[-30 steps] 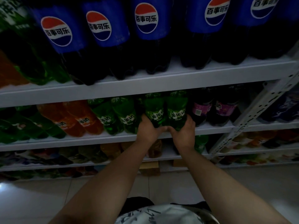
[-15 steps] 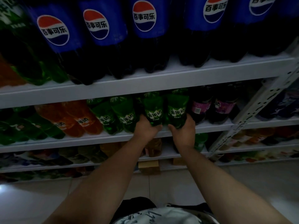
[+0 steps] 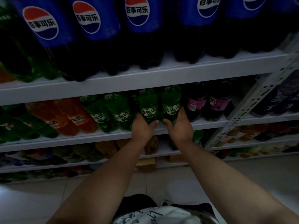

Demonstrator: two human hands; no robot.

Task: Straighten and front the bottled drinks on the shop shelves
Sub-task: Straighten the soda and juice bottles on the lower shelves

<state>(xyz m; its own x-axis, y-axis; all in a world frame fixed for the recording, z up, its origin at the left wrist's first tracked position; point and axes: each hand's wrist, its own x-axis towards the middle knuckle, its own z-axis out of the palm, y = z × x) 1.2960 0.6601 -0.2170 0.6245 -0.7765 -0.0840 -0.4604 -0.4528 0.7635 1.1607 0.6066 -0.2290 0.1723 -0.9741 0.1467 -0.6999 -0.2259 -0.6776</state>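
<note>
**Left hand [image 3: 143, 128] and right hand [image 3: 179, 126] each clasp a green bottle on the middle shelf [image 3: 210, 122]**

Fingers and thumb of the left hand curl round the base of the left green bottle [image 3: 148, 105]. The right hand wraps in the same way round the base of the right green bottle [image 3: 171, 102]. Both grips are closed on the plastic, thumbs pointing towards each other. The two bottles stand side by side at the front edge of the middle shelf, close enough that it is hard to tell whether they touch. Their labels with white characters face outward.

Just to their left on the same shelf stand more green bottles [image 3: 113, 113], then orange bottles [image 3: 64, 117]. Just to the right stand dark bottles with purple labels [image 3: 195, 105]. On the upper shelf [image 3: 145, 80] a row of large cola bottles [image 3: 95, 29] shows blue labels with red, white and blue roundels.

A white perforated post [image 3: 258, 101] rises at the right end of the shelving. Goods on the lower shelves are dim and too blurred to name. Bare forearms reach up from the bottom of the frame over a pale tiled floor [image 3: 32, 199].
</note>
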